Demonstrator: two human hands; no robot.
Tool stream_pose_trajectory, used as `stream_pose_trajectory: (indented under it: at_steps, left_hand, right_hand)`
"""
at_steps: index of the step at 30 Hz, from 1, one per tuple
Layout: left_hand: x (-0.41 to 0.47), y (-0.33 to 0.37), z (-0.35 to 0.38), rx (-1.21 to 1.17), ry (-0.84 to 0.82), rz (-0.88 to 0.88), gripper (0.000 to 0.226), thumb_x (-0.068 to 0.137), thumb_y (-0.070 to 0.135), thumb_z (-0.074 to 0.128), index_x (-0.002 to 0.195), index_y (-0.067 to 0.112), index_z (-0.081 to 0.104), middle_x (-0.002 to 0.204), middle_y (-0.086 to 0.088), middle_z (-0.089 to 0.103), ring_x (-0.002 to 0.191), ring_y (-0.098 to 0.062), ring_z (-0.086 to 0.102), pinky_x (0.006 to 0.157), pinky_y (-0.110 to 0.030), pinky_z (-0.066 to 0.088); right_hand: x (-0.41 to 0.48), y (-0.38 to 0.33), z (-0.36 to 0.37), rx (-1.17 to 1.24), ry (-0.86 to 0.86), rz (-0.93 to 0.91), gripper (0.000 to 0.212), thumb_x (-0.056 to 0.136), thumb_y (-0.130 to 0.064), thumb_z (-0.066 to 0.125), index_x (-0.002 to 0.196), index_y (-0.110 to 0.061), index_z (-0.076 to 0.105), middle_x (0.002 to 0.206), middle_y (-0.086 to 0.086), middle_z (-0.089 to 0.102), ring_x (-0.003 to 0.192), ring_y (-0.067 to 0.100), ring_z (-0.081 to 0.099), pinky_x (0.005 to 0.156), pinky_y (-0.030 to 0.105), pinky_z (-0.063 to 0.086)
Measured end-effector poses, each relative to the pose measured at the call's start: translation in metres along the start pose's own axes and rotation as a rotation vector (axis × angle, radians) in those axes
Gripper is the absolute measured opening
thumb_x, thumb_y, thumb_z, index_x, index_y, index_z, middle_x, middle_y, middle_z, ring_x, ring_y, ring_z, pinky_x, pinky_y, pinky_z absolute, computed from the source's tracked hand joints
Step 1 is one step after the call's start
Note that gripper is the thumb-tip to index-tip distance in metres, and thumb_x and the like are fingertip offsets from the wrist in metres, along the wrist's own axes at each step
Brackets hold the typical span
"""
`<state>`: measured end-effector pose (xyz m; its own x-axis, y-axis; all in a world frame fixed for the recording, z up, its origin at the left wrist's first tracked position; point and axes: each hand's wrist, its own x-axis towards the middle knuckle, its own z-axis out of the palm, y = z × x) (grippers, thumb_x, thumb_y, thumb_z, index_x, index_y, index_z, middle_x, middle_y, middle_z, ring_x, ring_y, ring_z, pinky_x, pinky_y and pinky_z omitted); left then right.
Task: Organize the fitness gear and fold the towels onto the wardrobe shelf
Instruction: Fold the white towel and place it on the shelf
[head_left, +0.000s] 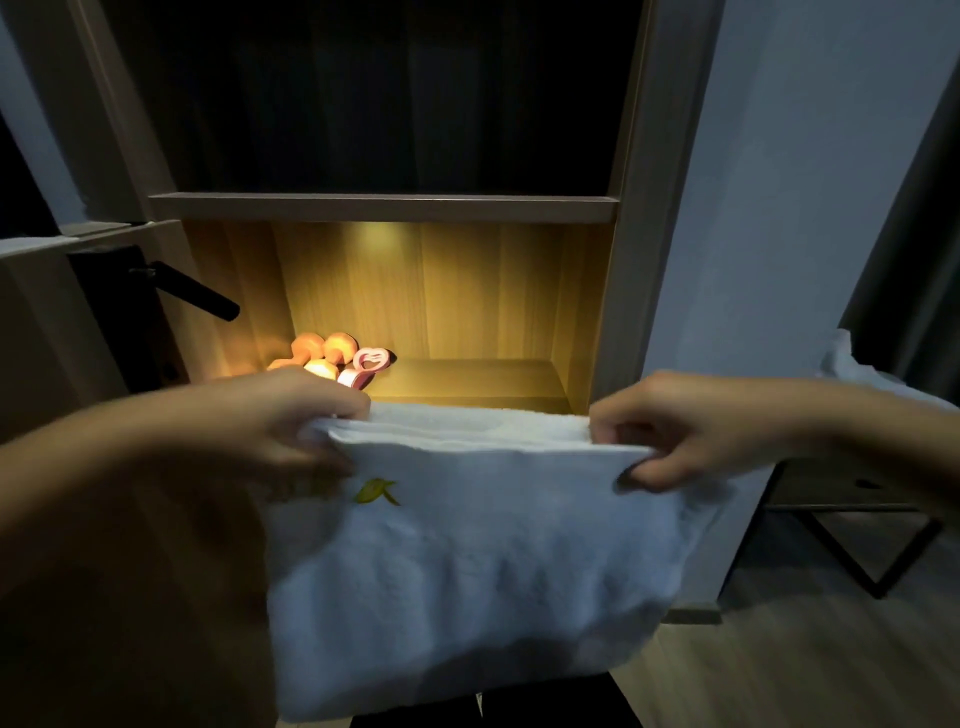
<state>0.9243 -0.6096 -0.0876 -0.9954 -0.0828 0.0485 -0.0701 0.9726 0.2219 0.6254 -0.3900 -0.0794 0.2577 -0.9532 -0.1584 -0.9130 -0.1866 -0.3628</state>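
— Towel (467, 545) first: where do you have it?

— You hold it up in front of the lit wardrobe shelf (483, 376), by its folded top edge. Your left hand (291, 421) is closed on the left corner, thumb toward you and fingers behind the layers. Your right hand (675, 431) is pinched shut on the right corner in the same way. The rest hangs down in front of you, doubled over, with a small yellow mark (376, 492) near the upper left.

— How will it handle?

— Soft and limp, I judge, and light for its bulk. It has no stiffness of its own, so any part you do not hold will sag or unfold. The pile looks thick, so it should not slip from your fingers.

— Where should you grip?

— Keep to the two top corners and catch every layer in each pinch; a layer left loose may drop open. To fold again, bring the corners together, then take the new fold line.

— And the shelf?

— The orange dumbbells (317, 353) and the pink grip trainer (366, 364) sit at the back left, close behind your left hand. The right part of the shelf floor looks bare, so that seems the place for it. Another white cloth (857, 371) shows at the far right, behind your right wrist; I cannot tell what it lies on.
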Motion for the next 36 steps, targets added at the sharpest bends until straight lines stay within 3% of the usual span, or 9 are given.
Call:
stream_pose_trajectory:
  at_steps: [5, 8, 12, 15, 18, 24, 28, 31, 36]
  left_hand:
    - [-0.006, 0.007, -0.03, -0.4, -0.172, -0.096, 0.013, 0.079, 0.042, 0.075, 0.082, 0.039, 0.064, 0.082, 0.013, 0.066, 0.076, -0.008, 0.066, 0.061, -0.022, 0.051]
    - [0.002, -0.004, -0.036, -0.594, -0.367, -0.211, 0.029, 0.08, 0.035, 0.078, 0.104, 0.025, 0.066, 0.102, -0.001, 0.073, 0.092, -0.023, 0.072, 0.069, -0.027, 0.056]
    - [0.035, -0.03, 0.007, -0.547, -0.555, -0.458, 0.043, 0.088, 0.023, 0.072, 0.126, 0.019, 0.056, 0.12, -0.004, 0.069, 0.106, -0.023, 0.069, 0.085, -0.031, 0.057]
    - [0.065, -0.057, 0.074, -0.241, -0.542, -0.597, 0.032, 0.09, 0.024, 0.069, 0.119, 0.024, 0.056, 0.123, -0.001, 0.063, 0.11, -0.02, 0.063, 0.097, -0.04, 0.051]
    - [0.082, -0.075, 0.153, 0.029, -0.426, -0.693, 0.027, 0.092, 0.013, 0.056, 0.119, 0.012, 0.054, 0.124, -0.015, 0.058, 0.098, -0.021, 0.054, 0.089, -0.035, 0.044]
    - [0.087, -0.062, 0.274, 0.001, 0.022, -0.856, 0.053, 0.099, 0.037, 0.043, 0.149, 0.025, 0.029, 0.155, -0.003, 0.03, 0.145, -0.024, 0.025, 0.118, -0.058, 0.012]
    - [0.08, -0.042, 0.326, -0.149, -0.059, -0.781, 0.057, 0.101, 0.05, 0.028, 0.154, 0.032, 0.018, 0.165, 0.003, 0.006, 0.151, -0.021, -0.001, 0.119, -0.056, -0.001]
    - [0.077, -0.051, 0.34, -0.199, -0.062, -0.946, 0.061, 0.098, 0.061, 0.024, 0.154, 0.039, 0.013, 0.165, 0.003, -0.002, 0.151, -0.026, -0.006, 0.119, -0.055, 0.0]
    - [0.069, -0.073, 0.339, -0.548, -0.024, -1.343, 0.078, 0.09, 0.072, 0.032, 0.155, 0.034, 0.012, 0.162, -0.006, 0.017, 0.142, -0.036, 0.028, 0.112, -0.048, 0.03]
  right_hand:
    - [-0.011, -0.005, -0.051, 0.272, -0.224, -0.053, 0.014, 0.091, -0.018, 0.066, 0.086, -0.031, 0.062, 0.09, -0.004, 0.065, 0.084, 0.014, 0.065, 0.072, 0.027, 0.053]
    - [0.005, 0.014, -0.063, 0.406, -0.431, -0.006, 0.024, 0.094, -0.014, 0.062, 0.117, -0.01, 0.063, 0.114, 0.013, 0.068, 0.106, 0.032, 0.066, 0.09, 0.045, 0.054]
    - [0.057, 0.054, -0.027, 0.385, -0.581, 0.265, 0.037, 0.096, -0.012, 0.059, 0.133, -0.008, 0.055, 0.128, 0.013, 0.064, 0.115, 0.029, 0.063, 0.097, 0.041, 0.052]
    - [0.099, 0.087, 0.032, 0.246, -0.496, 0.479, 0.021, 0.095, -0.017, 0.062, 0.116, -0.021, 0.062, 0.116, 0.006, 0.067, 0.108, 0.023, 0.064, 0.089, 0.037, 0.056]
    - [0.136, 0.112, 0.1, -0.067, -0.303, 0.538, 0.015, 0.095, -0.014, 0.059, 0.109, -0.02, 0.058, 0.112, 0.002, 0.059, 0.099, 0.022, 0.057, 0.077, 0.03, 0.046]
    - [0.167, 0.122, 0.221, -0.042, 0.237, 0.615, 0.044, 0.099, -0.022, 0.047, 0.143, -0.023, 0.041, 0.146, 0.002, 0.044, 0.137, 0.025, 0.036, 0.117, 0.055, 0.015]
    - [0.164, 0.109, 0.288, -0.002, 0.072, 0.625, 0.054, 0.103, -0.05, 0.023, 0.155, -0.033, 0.018, 0.165, -0.004, 0.008, 0.152, 0.025, 0.003, 0.118, 0.057, -0.003]
    - [0.163, 0.122, 0.305, 0.094, 0.061, 0.797, 0.063, 0.097, -0.065, 0.015, 0.155, -0.039, 0.009, 0.165, -0.006, -0.001, 0.151, 0.03, 0.001, 0.118, 0.06, 0.002]
    - [0.159, 0.14, 0.304, 0.381, 0.053, 1.027, 0.074, 0.094, -0.07, 0.02, 0.155, -0.031, 0.01, 0.164, 0.005, 0.01, 0.147, 0.038, 0.019, 0.116, 0.058, 0.024]
